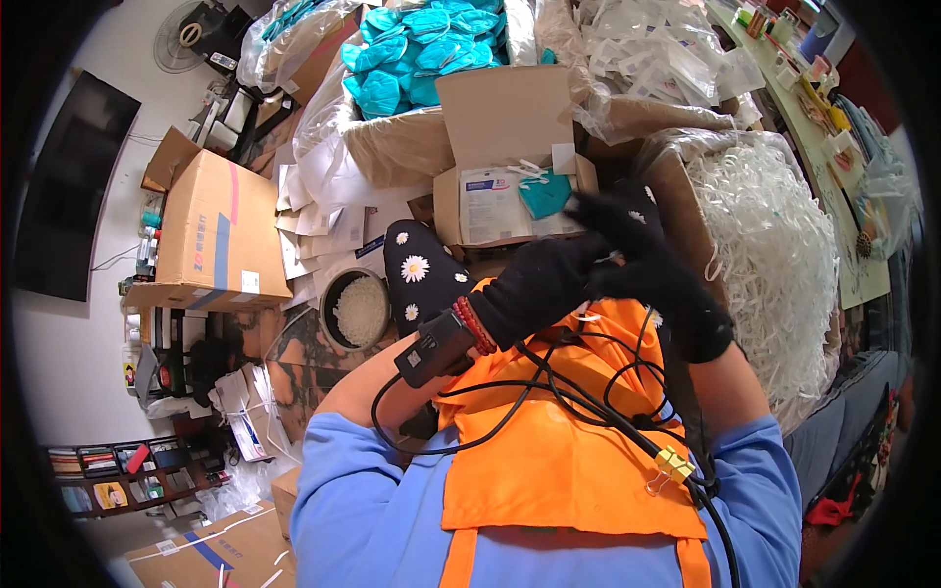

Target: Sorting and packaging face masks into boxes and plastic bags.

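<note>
My two black-gloved hands meet over my lap, in front of an open cardboard box [512,108]. My left hand [549,284] reaches in from the left with its fingertips closed together; a small whitish bit shows at them, too small to name. Close against it is my right hand [671,284], its fingers stretched and spread, slightly blurred. The box holds a flat white packet [487,211], a folded teal mask [545,195] and a few thin white strips [529,169]. Below the hands, an orange apron [559,441] and black cables [578,392] lie across my front.
A large carton of teal masks [431,49] stands at the back, beside clear packets [652,54]. White elastic loops [765,265] fill a carton at right. Left are a bowl of white pellets [361,312], a closed-sided carton [211,230] and loose paper sheets [338,230].
</note>
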